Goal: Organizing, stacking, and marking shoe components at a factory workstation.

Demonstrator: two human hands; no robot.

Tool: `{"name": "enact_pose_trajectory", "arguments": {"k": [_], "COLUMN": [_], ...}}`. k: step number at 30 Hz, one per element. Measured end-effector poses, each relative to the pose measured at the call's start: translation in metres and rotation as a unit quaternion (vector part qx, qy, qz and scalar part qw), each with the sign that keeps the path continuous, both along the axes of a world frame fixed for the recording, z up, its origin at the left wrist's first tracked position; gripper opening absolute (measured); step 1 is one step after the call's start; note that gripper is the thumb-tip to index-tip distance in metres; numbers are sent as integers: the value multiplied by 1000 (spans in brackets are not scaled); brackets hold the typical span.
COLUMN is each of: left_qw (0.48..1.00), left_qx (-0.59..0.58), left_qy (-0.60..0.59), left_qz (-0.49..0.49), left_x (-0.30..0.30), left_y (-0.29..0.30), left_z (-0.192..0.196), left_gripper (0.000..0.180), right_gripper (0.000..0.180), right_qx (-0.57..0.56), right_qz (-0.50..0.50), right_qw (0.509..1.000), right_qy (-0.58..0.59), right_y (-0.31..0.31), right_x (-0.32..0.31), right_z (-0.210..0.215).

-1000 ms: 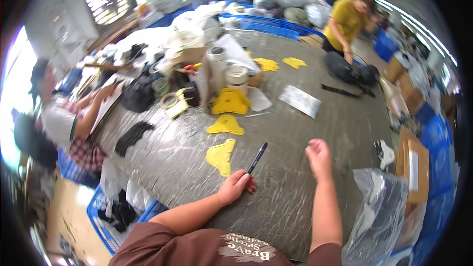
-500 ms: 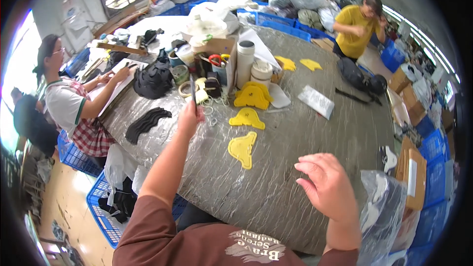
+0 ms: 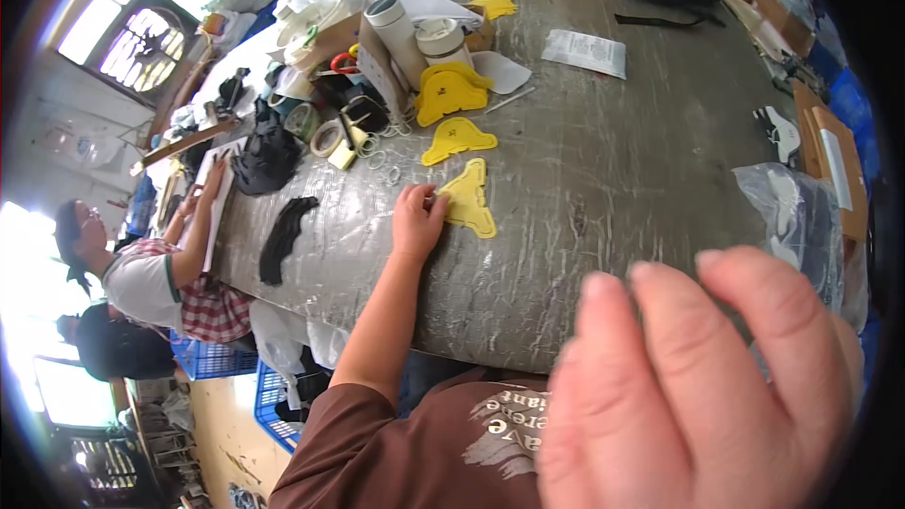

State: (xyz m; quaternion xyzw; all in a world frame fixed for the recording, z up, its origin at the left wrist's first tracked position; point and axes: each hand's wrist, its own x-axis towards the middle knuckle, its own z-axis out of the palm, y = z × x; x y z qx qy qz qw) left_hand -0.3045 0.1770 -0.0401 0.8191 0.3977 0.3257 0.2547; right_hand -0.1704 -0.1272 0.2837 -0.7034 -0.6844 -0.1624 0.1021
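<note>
My left hand [image 3: 419,223] is at the left edge of a yellow shaped cut-out piece [image 3: 469,198] on the table, its fingers curled against that edge. Two more lots of yellow pieces lie farther off: a single-looking curved piece [image 3: 459,140] and a stack [image 3: 452,94] beside the white canister. My right hand [image 3: 698,377] is raised large in the foreground, fingers bent and apart, nothing visible in it. A dark slim tool [image 3: 346,130] rests by the tape roll [image 3: 327,138] and a pale yellow block [image 3: 340,158].
A grey plastic-covered table [image 3: 566,254] spreads ahead. Bottles [image 3: 396,38] and a black bundle [image 3: 264,155] stand at the far left, black strips [image 3: 287,238] nearer. A white packet [image 3: 584,53] lies farther back. At left, a co-worker [image 3: 141,269] handles a board.
My left hand has let go of the dark slim tool and come down to the nearest yellow piece. My right hand has risen toward the camera. The view has tilted.
</note>
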Motion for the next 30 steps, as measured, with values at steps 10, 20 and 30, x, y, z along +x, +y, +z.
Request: {"name": "enact_pose_trajectory", "arguments": {"k": [10, 20, 30], "left_qw": [976, 927, 978], "left_qx": [-28, -305, -120], "left_qy": [216, 12, 53], "left_qz": [31, -219, -164], "left_x": [11, 12, 3], "left_y": [-17, -38, -6], "left_z": [35, 55, 36], "left_gripper": [55, 22, 19], "right_gripper": [18, 37, 30], "right_qx": [-68, 86, -28], "right_qz": [117, 48, -71], "right_qw": [989, 957, 774], "right_qy": [54, 272, 628], "right_y": [-42, 94, 79], "right_x": [32, 63, 39], "right_z": [3, -227, -292]}}
